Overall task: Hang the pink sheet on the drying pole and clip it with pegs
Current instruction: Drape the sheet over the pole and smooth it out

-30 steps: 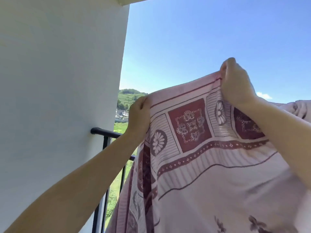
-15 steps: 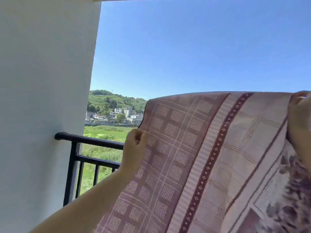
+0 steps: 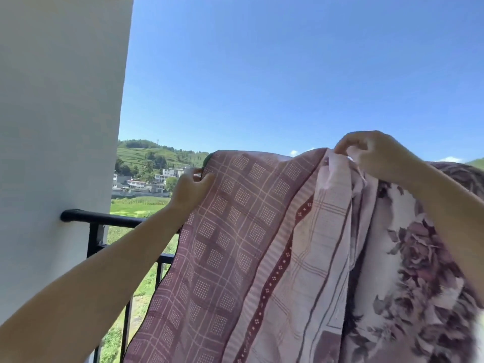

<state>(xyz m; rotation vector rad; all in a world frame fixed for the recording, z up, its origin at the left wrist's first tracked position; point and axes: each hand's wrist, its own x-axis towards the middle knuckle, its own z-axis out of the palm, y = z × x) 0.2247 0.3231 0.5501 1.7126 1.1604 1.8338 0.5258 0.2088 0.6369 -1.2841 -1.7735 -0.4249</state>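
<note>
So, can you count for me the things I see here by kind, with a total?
Hands: 2, left hand and right hand
Sheet: 1
Railing: 1
Wall: 1
Pegs: 0 in view
Total: 5

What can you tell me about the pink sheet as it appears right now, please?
The pink sheet is thin woven fabric, draped from a raised top edge and hanging in folds. It has a dotted maroon check on the left, a dotted maroon stripe mid-way and dark roses on the right. The left hand grips its left edge; the right hand pinches a bunched fold at the top.
</note>
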